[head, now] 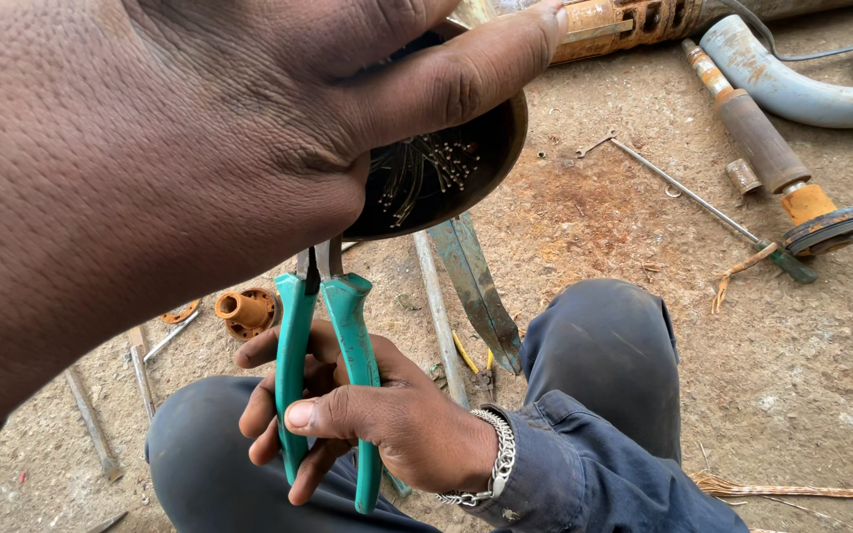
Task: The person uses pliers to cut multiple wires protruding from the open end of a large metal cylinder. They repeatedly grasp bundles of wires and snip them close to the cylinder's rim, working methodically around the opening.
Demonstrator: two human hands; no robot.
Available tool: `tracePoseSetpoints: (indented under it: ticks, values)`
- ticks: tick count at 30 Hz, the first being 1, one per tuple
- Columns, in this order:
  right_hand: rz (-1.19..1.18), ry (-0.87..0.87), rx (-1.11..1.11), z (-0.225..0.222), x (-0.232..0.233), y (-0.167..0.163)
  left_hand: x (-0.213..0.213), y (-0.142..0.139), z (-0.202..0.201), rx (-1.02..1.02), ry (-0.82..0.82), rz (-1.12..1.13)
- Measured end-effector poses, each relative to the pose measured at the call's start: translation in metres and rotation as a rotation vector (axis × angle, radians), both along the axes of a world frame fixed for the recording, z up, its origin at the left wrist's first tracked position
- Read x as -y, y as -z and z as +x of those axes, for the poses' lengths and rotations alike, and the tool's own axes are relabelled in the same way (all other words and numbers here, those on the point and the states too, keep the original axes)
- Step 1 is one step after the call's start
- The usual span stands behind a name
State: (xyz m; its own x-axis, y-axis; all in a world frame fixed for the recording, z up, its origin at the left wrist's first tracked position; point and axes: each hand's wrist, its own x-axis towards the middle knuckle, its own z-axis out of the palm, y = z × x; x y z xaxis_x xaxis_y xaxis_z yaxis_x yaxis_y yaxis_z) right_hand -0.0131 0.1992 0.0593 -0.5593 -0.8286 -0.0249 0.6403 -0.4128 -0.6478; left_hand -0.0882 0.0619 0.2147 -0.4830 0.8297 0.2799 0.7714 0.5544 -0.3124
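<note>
My left hand [180, 148] fills the upper left, close to the camera, and grips a round dark metal housing [507, 138] by its rim, thumb lying across the top. Thin wire ends [426, 178] show inside the housing. My right hand [387, 424], with a chain bracelet on its wrist, is closed around the green handles of a pair of pliers [352, 336]. The pliers point up at the housing's lower edge. Their jaws are hidden behind my left hand.
My knees in dark blue trousers [614, 345] rest above dusty ground. A rusty shaft with an orange flange [772, 158], a grey curved pipe [802, 94], a long thin rod [683, 188], a small orange flanged part [244, 311] and metal bars [441, 316] lie around.
</note>
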Motion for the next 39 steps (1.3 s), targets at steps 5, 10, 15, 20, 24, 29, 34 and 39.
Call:
tracePoseSetpoints:
  ticks: [5,10,15,20,24,29,34,39]
  values:
    - [0.094,0.078,-0.059,0.006,0.004,0.002,-0.006,0.001,0.003,-0.027,-0.02,0.005]
    - [0.052,0.109,0.002,0.023,0.009,0.013,0.004,0.006,-0.002,-0.03,-0.016,0.001]
    - [0.197,-0.022,-0.523,0.037,-0.01,0.044,0.006,0.009,-0.009,-0.075,-0.011,-0.013]
    - [0.324,-0.094,-0.581,0.034,-0.02,0.067,-0.015,0.0,-0.006,-0.128,-0.03,-0.027]
    - [0.277,0.001,-0.488,0.03,-0.025,0.065,-0.022,0.008,0.003,-0.18,-0.052,-0.051]
    - [0.323,-0.107,-0.32,0.028,-0.027,0.056,0.007,0.026,0.002,-0.179,-0.052,-0.026]
    - [0.352,-0.079,-0.398,0.032,-0.037,0.057,0.024,0.022,0.001,-0.142,-0.059,0.063]
    - [0.178,0.086,-0.393,0.031,-0.066,0.062,0.007,0.042,0.064,-0.183,-0.213,0.815]
